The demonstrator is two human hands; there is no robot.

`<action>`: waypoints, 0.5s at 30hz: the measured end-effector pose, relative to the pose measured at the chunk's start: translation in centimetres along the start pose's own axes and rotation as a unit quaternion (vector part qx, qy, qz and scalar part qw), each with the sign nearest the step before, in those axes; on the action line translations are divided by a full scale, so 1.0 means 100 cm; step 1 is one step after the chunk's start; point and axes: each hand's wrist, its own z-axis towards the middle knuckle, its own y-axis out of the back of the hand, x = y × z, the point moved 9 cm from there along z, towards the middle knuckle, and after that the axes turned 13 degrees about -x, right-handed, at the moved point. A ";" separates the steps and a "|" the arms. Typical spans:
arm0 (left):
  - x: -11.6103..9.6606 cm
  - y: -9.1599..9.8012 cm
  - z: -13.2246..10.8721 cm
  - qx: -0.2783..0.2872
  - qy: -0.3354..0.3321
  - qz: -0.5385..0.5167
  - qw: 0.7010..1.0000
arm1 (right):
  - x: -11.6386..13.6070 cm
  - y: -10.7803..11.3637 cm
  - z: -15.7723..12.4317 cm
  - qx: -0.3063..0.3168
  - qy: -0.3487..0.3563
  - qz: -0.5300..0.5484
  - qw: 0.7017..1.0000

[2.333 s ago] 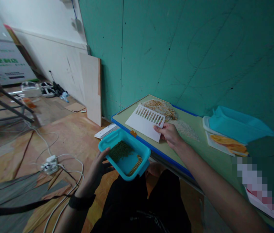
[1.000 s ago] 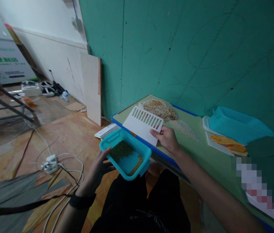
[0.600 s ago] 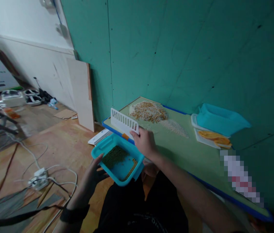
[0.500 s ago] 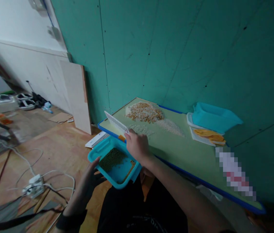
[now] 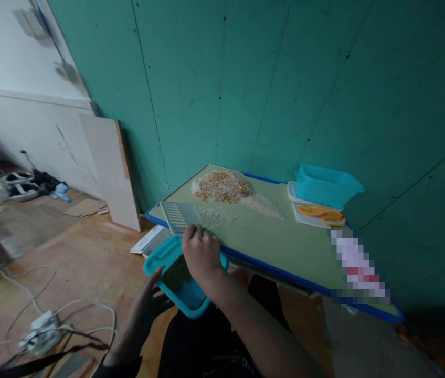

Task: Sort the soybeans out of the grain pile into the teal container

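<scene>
My right hand (image 5: 202, 254) is closed round the handle of a white slotted scoop (image 5: 177, 216). Its slotted blade lies over the table's left edge, beside a thin spread of whitish grains (image 5: 218, 216). Below it is a turquoise tub (image 5: 191, 311) at my lap, holding small dark green grains (image 5: 176, 274). My left hand (image 5: 149, 299) grips the tub's left side, thumb at the rim and fingers underneath. Part of the tub's inside is hidden by my right hand. A mixed heap of yellow and white grains (image 5: 222, 187) lies farther back on the table.
The blue-edged table (image 5: 262, 247) stands against a green wall. A second turquoise tub (image 5: 325, 186), a yellow cloth-like item (image 5: 320, 212) and a blurred-out packet (image 5: 360, 265) are at its right. A power strip (image 5: 41, 332) with cables lies on the floor at left.
The scoop has turned from edge-on to flatter and dropped toward the table edge. My right hand has moved left and down over the tub. My view has shifted right.
</scene>
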 end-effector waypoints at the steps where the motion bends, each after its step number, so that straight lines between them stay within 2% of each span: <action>1: 0.002 0.000 0.002 0.001 0.007 0.000 1.000 | -0.003 0.001 -0.001 0.001 -0.003 -0.003 1.000; 7: 0.006 -0.001 0.007 0.009 -0.006 0.003 1.000 | -0.040 0.010 -0.019 0.032 -0.027 -0.032 0.999; 15: 0.016 -0.008 0.007 0.042 -0.016 0.003 0.999 | -0.127 0.014 -0.054 0.062 -0.063 -0.045 0.995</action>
